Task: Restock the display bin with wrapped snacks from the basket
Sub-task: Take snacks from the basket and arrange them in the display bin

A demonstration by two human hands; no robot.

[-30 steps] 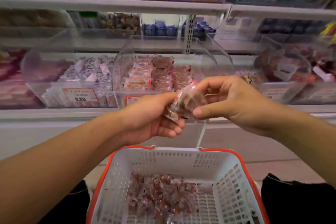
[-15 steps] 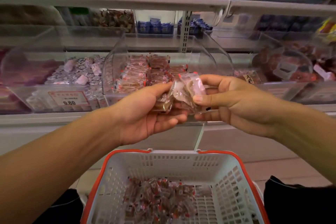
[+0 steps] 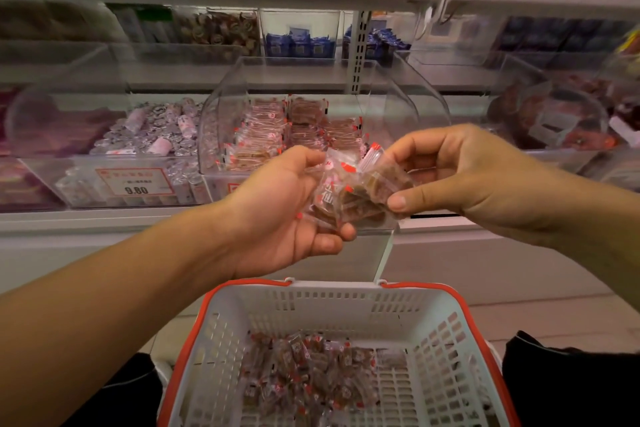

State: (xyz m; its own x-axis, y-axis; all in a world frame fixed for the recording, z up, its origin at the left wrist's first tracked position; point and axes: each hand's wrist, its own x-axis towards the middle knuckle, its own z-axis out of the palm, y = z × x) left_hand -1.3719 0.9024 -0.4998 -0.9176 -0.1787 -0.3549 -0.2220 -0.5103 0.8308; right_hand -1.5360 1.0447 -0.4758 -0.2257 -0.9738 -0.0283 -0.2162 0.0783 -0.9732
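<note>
Neighbouring bin [image 3: 114,149]: sitting at the far left of the shelf, holding small silvery and pink wrapped sweets, with a red-bordered price tag [image 3: 134,181] reading 9.80 showing on its front.
Left hand [image 3: 277,211]: reaching up in front of the shelf, palm turned inward, its fingers curling under and its thumb lying over the left side of a small bundle of snacks, so it is gripping them.
Display bin [image 3: 426,100]: standing straight ahead behind the hands, clear plastic with curved side walls, open at the top, rows of wrapped snacks [image 3: 294,125] lying stacked inside it.
Bundle of snacks [image 3: 356,194]: being held between the two hands, in mid-air just in front of the display bin's front edge and above the basket; clear wrappers with red marks and brown pieces inside; exact count not readable.
Right hand [image 3: 474,177]: coming in from the right, thumb and curled fingers pinching the right side of the same bundle.
Basket [image 3: 332,302]: sitting low and centred beneath the hands, white slotted plastic with a red rim, a loose heap of the same wrapped snacks [image 3: 311,374] lying on its bottom.
Right-hand bin [image 3: 554,121]: standing further right on the shelf, blurred, showing reddish-brown packets.
</note>
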